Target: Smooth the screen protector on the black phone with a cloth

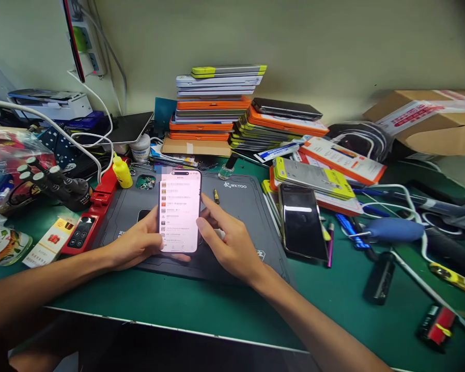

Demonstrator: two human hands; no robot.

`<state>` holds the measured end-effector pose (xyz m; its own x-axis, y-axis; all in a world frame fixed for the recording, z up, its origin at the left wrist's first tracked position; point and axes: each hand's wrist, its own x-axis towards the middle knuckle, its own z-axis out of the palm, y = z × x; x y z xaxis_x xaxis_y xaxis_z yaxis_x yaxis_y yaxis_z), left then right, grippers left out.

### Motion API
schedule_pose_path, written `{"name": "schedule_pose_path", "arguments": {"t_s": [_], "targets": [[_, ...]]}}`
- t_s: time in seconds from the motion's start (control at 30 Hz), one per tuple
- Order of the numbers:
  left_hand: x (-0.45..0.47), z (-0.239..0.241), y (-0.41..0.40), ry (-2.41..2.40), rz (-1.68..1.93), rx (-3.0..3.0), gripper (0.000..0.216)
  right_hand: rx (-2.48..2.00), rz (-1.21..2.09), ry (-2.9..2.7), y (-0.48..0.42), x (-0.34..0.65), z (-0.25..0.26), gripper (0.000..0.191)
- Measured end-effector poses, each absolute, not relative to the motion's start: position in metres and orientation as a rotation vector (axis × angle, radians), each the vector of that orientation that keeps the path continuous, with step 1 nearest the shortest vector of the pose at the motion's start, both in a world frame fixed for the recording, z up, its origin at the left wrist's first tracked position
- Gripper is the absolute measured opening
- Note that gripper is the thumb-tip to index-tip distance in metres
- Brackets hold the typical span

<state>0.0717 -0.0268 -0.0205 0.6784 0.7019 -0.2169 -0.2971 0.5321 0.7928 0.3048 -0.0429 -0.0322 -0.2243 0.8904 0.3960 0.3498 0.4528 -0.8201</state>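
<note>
On the green desk (pixel 333 299) lay a grey mat (pixel 242 206). Above it was the phone (pixel 179 211), lit screen up, its long axis running away from the person, top toward the wall. The left hand (pixel 139 243) gripped its lower left edge. The right hand (pixel 228 240) was loosely spread, thumb seemingly touching the right edge.

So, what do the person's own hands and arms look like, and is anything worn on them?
Nothing worn is visible. The left hand and the right hand are bare, with no gloves, rings or watch. Both forearms are bare too: no sleeve, band or marking shows up to the picture's edge.
</note>
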Motion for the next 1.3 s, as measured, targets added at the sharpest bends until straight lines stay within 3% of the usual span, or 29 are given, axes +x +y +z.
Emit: {"name": "schedule_pose_path", "arguments": {"t_s": [0.23,0.6,0.97,1.3], "targets": [[0.069,-0.0214,-0.0262,0.544,0.629,0.782,0.093,-1.059,0.741,-1.794,-0.0425,0.3052,-0.0316,0.054],[0.0704,-0.0219,-0.0268,0.526,0.644,0.799,0.064,-1.06,0.728,-1.8,-0.0428,0.3051,-0.0315,0.053],[0.0723,-0.0179,-0.0273,0.589,0.643,0.782,0.085,-1.044,0.808,-1.774,-0.0425,0.3053,-0.0328,0.058],[0.0708,-0.0206,-0.0265,0.524,0.645,0.773,0.081,-1.1,0.616,-1.811,-0.0439,0.3037,-0.031,0.05]]}}
